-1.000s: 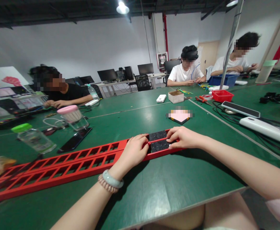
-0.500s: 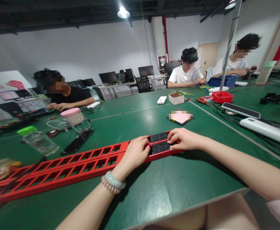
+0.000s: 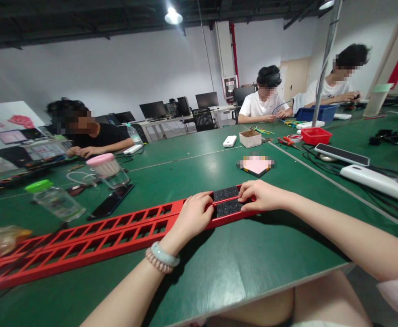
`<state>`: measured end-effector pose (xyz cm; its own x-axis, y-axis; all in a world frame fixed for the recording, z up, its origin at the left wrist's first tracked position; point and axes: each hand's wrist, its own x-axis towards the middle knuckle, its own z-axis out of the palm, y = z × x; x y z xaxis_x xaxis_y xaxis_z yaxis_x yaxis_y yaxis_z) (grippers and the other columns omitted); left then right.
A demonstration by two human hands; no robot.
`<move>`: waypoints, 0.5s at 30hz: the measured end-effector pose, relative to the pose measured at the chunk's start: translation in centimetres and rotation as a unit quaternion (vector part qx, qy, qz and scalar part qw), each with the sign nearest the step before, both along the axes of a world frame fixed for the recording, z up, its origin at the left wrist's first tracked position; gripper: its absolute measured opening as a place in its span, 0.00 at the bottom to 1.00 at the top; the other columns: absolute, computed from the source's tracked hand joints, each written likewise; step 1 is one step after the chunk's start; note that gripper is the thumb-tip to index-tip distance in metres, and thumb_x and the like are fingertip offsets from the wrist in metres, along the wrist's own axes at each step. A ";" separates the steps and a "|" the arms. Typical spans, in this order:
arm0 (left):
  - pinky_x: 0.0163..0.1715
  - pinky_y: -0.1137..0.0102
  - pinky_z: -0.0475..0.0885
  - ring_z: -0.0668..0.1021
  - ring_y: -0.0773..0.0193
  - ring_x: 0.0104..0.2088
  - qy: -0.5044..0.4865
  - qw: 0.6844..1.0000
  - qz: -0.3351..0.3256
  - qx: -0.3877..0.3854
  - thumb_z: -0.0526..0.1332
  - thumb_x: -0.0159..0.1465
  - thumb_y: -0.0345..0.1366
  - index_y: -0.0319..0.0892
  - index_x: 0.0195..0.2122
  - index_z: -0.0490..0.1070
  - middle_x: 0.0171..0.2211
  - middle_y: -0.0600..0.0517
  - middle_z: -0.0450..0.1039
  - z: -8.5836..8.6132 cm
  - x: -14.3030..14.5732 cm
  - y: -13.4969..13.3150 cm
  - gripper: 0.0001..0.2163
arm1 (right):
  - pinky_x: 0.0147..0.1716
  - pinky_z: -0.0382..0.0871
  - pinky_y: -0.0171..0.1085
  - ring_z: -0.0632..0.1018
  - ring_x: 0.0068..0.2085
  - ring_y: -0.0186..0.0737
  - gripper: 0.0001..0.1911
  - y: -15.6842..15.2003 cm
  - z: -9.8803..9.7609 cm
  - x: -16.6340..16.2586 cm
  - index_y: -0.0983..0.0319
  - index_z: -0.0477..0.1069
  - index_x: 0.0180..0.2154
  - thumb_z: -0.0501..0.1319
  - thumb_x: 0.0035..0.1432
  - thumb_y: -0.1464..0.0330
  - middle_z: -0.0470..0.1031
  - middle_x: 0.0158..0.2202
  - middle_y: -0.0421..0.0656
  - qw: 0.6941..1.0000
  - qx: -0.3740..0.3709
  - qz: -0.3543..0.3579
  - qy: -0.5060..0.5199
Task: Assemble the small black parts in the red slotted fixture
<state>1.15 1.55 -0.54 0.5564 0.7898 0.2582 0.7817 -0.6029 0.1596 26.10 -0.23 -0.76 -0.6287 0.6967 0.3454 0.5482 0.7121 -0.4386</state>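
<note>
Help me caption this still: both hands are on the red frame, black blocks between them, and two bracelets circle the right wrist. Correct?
Not so: the head view shows the two bracelets circling the left wrist. The left hand and right hand are on the red frame, black blocks between them.

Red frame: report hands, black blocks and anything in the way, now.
Left hand on red frame, beside black blocks. Right hand at blocks' right end. Blocks in frame, two rows. Dark cord across frame's left end, away from hands.
</note>
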 end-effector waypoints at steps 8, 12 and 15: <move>0.54 0.59 0.64 0.71 0.56 0.52 0.001 1.000 0.001 0.002 0.51 0.61 0.35 0.42 0.31 0.70 0.52 0.48 0.69 -0.1 0.0 0.1 0.09 | 0.41 0.67 0.36 0.75 0.37 0.38 0.16 0.2 -0.2 -0.2 0.65 0.77 0.31 0.55 0.59 0.62 0.74 0.35 0.47 0.999 -0.018 -0.015 0.030; 0.54 0.60 0.64 0.71 0.56 0.52 -0.001 1.000 0.000 0.008 0.51 0.61 0.34 0.42 0.31 0.71 0.52 0.48 0.69 -0.2 -0.1 0.0 0.09 | 0.42 0.67 0.37 0.75 0.39 0.38 0.15 0.8 -1.4 -0.7 0.65 0.75 0.37 0.52 0.61 0.65 0.74 0.38 0.47 0.989 -0.034 -0.092 0.109; 0.53 0.61 0.64 0.71 0.56 0.52 -0.007 1.000 0.004 0.006 0.52 0.60 0.32 0.42 0.30 0.70 0.51 0.47 0.70 -0.3 -0.3 -0.1 0.08 | 0.44 0.68 0.37 0.74 0.43 0.38 0.17 1.2 -1.9 -1.6 0.65 0.68 0.49 0.54 0.60 0.65 0.72 0.45 0.49 0.978 -0.050 -0.147 0.138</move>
<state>0.89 1.49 -0.86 0.5459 0.7911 0.2759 0.7847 -0.5982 0.1626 24.48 0.99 -2.62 -0.2883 0.8729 0.3936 0.5744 0.4866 -0.6583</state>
